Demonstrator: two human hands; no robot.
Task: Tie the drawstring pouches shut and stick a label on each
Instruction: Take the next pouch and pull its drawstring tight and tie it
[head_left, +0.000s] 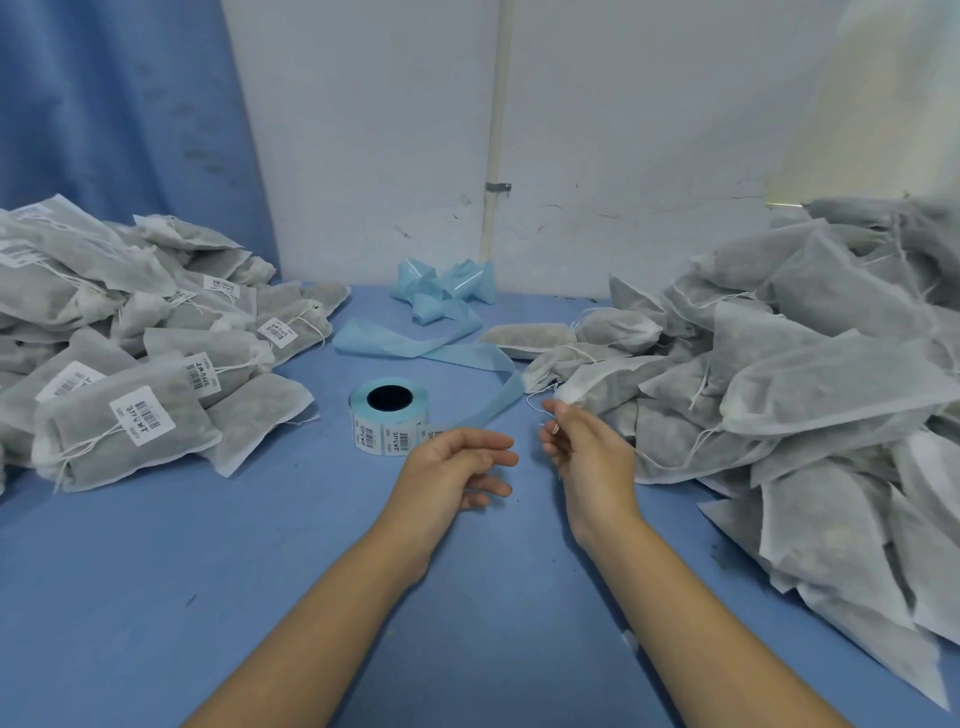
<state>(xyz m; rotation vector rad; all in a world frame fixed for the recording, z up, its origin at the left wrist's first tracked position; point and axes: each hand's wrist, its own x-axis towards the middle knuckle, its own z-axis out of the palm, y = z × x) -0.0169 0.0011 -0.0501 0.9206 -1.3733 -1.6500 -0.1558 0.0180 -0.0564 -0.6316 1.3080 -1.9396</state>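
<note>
Untied pouches (779, 374) heaped along the counter's (208, 571) right edge, labelled pouches (130, 431) at its left edge: likely supply and finished piles. Label roll (389, 410) mid-counter, reachable from both. Left hand (457, 467) loosely spread beside the roll. Right hand (582, 447) at the nearest pouch's (602, 387) drawstring; pinching or only touching, cannot tell.

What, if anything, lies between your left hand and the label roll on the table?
Nothing visible does. The left hand hovers open just right of the label roll, with only bare blue table between them; the roll's loose strip of labels reaches to the hand. The right hand pinches a drawstring.
</note>
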